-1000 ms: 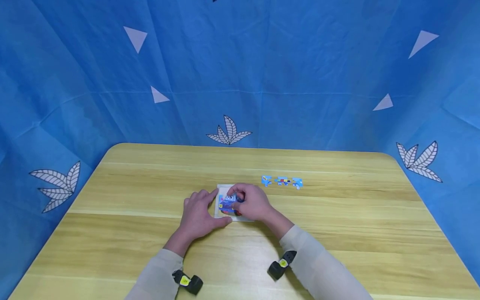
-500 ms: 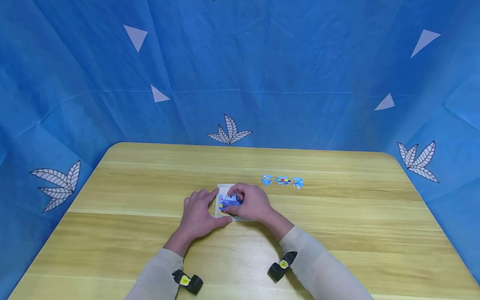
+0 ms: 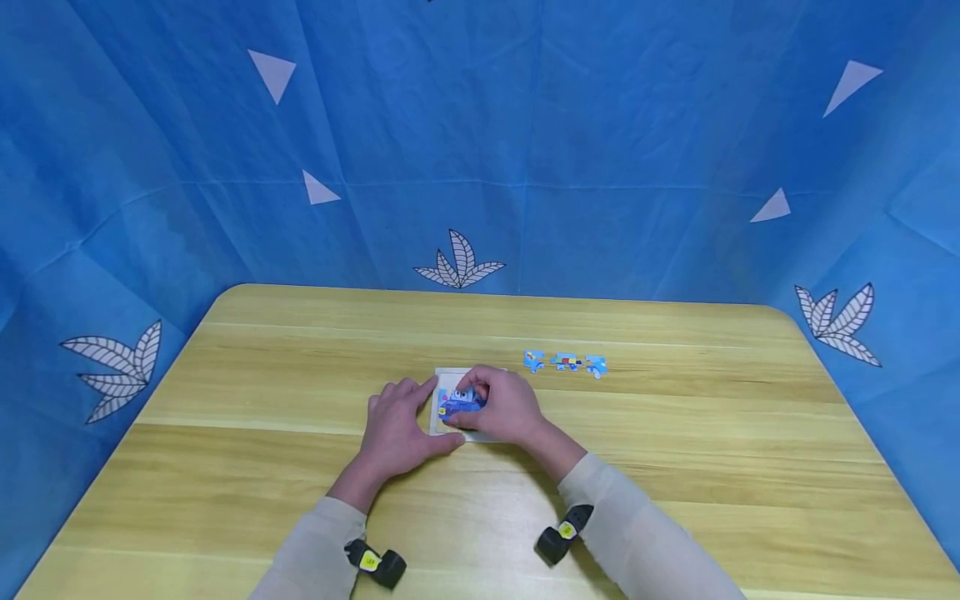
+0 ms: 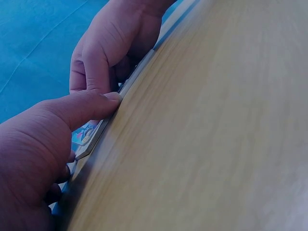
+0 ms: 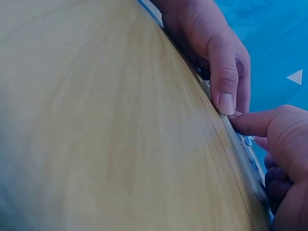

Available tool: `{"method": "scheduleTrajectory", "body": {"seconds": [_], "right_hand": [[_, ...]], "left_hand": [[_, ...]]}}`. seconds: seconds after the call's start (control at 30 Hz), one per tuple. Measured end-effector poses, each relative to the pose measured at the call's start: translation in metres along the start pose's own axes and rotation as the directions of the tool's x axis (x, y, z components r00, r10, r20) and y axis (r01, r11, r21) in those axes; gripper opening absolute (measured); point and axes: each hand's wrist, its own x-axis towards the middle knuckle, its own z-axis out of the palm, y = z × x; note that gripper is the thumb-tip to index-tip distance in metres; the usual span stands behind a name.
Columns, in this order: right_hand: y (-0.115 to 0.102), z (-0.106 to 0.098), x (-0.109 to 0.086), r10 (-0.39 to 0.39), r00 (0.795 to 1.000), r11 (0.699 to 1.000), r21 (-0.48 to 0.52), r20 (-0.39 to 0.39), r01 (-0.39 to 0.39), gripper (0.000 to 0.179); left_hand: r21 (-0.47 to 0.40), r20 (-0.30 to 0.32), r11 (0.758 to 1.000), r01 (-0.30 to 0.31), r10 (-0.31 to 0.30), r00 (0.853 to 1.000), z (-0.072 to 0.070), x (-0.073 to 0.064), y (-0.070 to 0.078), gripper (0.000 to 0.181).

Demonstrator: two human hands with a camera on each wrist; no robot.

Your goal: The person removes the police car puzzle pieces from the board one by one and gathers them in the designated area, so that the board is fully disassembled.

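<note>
Right hand point(image 3: 502, 404) covers much of the puzzle point(image 3: 459, 403), its hold impossible to tell; spread left hand point(image 3: 405, 432) touches the frame point(image 3: 434, 413).

Looked bright and fairly even in the head view, with pale glare on the tabletop point(image 3: 465, 517) and faint shadow beside the right sleeve point(image 3: 637, 525). Came out dimmer, bluer and blurrier in both wrist views, darkly shaded beneath the left hand point(image 4: 38, 144).

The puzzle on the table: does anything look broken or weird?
Nothing looks damaged or spilled. Three jigsaw pieces lie loose on the table outside the puzzle tray, but neatly in a row. The right hand hides part of the puzzle, so I can't check there.
</note>
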Motion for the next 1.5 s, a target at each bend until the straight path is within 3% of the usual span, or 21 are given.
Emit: {"method": "scheduleTrajectory", "body": {"seconds": [0.67, 1.5], "right_hand": [[-0.0003, -0.0002, -0.0008, 0.003, 1.000, 0.996, 0.087, -0.024, 0.000, 0.038], [0.0026, 0.0047, -0.0015, 0.005, 0.999, 0.995, 0.102, -0.038, -0.001, 0.040]], "left_hand": [[0.003, -0.007, 1.000, -0.001, 0.001, 1.000, 0.0003, 0.0007, -0.0008, 0.099], [0.011, -0.002, 1.000, 0.013, -0.013, 1.000, 0.0010, -0.0003, -0.0003, 0.099]]}}
